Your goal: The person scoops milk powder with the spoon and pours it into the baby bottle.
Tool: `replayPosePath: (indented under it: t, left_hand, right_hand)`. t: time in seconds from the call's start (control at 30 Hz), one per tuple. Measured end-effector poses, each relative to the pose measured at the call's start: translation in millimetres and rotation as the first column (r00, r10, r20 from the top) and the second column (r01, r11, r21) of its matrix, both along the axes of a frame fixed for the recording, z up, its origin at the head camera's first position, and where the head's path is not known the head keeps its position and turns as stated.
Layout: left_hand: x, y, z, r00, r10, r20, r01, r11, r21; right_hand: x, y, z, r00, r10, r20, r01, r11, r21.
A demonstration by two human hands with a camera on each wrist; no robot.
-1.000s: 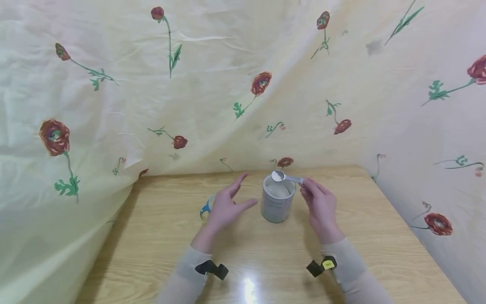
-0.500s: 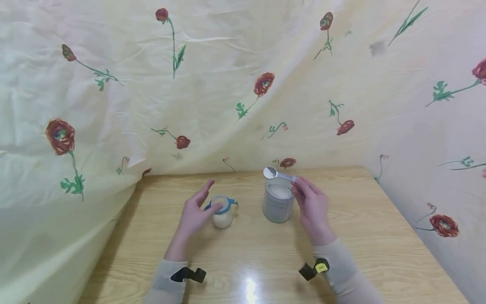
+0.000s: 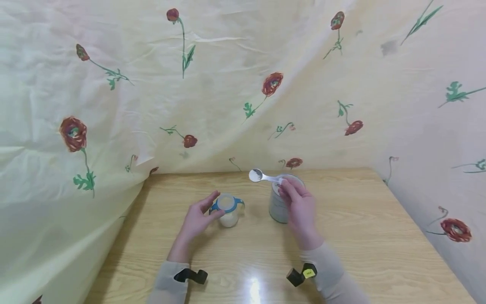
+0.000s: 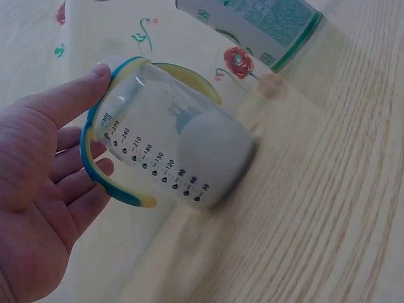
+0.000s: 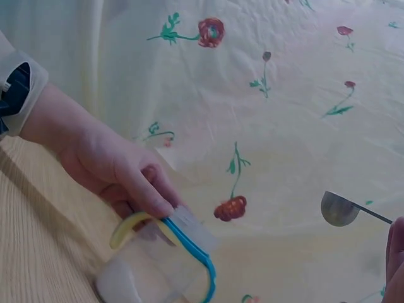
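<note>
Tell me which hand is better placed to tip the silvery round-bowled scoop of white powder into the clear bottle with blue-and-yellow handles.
The right hand, I'd judge: it holds the scoop, bowl upward and toward the bottle. The left hand is at the bottle, likely better for steadying it.

The head camera looks forward and down upon the bottle (image 3: 229, 220), from farthest away; the left wrist camera faces the bottle's side from quite near — and tilted; the right wrist camera looks from right of the bottle toward the flowered cloth (image 5: 278, 126) behind it; all share the bottle — head and right wrist share also the spoon (image 5: 339, 210).
</note>
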State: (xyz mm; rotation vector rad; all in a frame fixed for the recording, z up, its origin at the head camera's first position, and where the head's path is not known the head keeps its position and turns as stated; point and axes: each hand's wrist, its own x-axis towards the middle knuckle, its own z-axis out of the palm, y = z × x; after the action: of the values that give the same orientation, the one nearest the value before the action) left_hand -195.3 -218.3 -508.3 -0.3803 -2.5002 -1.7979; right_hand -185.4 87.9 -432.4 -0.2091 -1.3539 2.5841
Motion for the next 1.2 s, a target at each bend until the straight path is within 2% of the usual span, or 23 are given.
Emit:
replayPosePath:
  t: [0.2,0.43,0.63,0.9,1.03,1.13,1.2]
  left_hand:
    - [-0.2,1.4,-3.8,1.0,0.016,0.022,-0.016,1.0,-0.01]
    - [-0.2,3.1,-5.1,0.999,0.025,0.035,-0.025,1.0,0.007]
    - [0.1,3.0,-6.2,0.998,0.027,0.051,-0.027,1.0,0.002]
    - [-2.4,2.4,-7.6,0.999,0.008,0.038,-0.009,1.0,0.015]
    - [-2.7,1.8,-8.1,0.999,0.008,0.046,-0.009,1.0,0.004]
    - [-2.2,1.8,-7.4,0.999,0.008,0.039,-0.009,1.0,0.004]
    - [-2.0,1.9,-7.1,0.999,0.008,0.035,-0.008,1.0,0.006]
  right_hand:
    - [1.1,-25.9,-7.3,1.0,0.012,-0.011,-0.011,0.996,0.088]
    - [1.9,-48.4,-21.0,0.997,0.076,0.034,-0.08,0.99,0.113]
    - [-3.0,-52.8,-31.9,0.994,0.094,0.047,-0.1,0.986,0.137]
    - [-4.5,-51.1,-36.1,0.992,0.122,0.027,-0.125,0.969,0.213]
    - [-4.5,-51.9,-38.5,0.99,0.138,0.005,-0.133,0.941,0.311]
    - [-4.3,-53.6,-41.6,0.988,0.149,-0.036,-0.121,0.901,0.417]
    - [-3.0,-54.9,-43.5,0.983,0.16,-0.096,-0.092,0.862,0.499]
